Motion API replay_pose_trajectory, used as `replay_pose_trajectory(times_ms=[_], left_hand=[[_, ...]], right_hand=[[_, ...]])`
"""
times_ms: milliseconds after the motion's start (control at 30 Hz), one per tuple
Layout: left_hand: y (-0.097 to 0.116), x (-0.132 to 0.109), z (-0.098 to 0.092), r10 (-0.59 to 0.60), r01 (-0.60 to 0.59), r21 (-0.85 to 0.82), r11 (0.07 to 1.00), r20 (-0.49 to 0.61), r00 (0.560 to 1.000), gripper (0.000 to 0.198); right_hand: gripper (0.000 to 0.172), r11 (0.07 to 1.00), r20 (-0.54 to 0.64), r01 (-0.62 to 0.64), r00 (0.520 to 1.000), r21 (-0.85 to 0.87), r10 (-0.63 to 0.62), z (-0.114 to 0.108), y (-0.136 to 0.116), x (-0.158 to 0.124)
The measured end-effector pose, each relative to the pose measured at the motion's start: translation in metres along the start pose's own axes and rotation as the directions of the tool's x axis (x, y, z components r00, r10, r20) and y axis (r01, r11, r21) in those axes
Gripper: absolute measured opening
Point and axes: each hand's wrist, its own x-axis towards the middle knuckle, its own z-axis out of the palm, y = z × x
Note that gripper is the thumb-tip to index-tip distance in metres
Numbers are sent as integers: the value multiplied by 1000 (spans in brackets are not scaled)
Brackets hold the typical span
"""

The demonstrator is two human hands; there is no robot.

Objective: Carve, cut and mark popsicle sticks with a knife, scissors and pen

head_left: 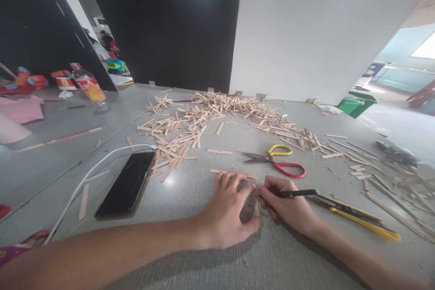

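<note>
My left hand [231,210] rests on the grey table with thumb and index finger at the two ends of a short wooden craft stick [257,207], holding it down. Its other fingertips reach a second craft stick [251,176] lying crosswise. In a writing grip, my right hand [287,199] holds a slim black pen [299,193], its tip close to the upper end of the held stick and partly hidden by fingers. Just beyond the hands lie scissors [270,158] with one yellow and one red handle, blades apart. A further loose craft stick [220,152] lies left of them.
Piled craft sticks [220,106] arc across the back. A phone [127,183] with a white cable [91,170] lies left. A yellow-and-black tool [367,222] lies by my right forearm, wood strips [390,208] further right. A bottle [89,85] stands at far left, before the black panel [170,27].
</note>
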Motion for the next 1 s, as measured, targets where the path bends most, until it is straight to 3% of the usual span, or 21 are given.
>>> replay_pose_trajectory(times_ms=[700,900,1000], left_hand=[[-2,0,3,15,-15,41,999,-4,1000,54],[1,-1,0,14,-14,33,999,1,1000,39],[1,-1,0,13,-14,40,999,7,1000,41]], right_hand=[[40,1000,15,12,1000,-25,-12,0,3,1],[39,999,13,14,1000,-33,-14,-1,1,0],[39,999,12,16,1000,-41,-16,-2,1,-1]])
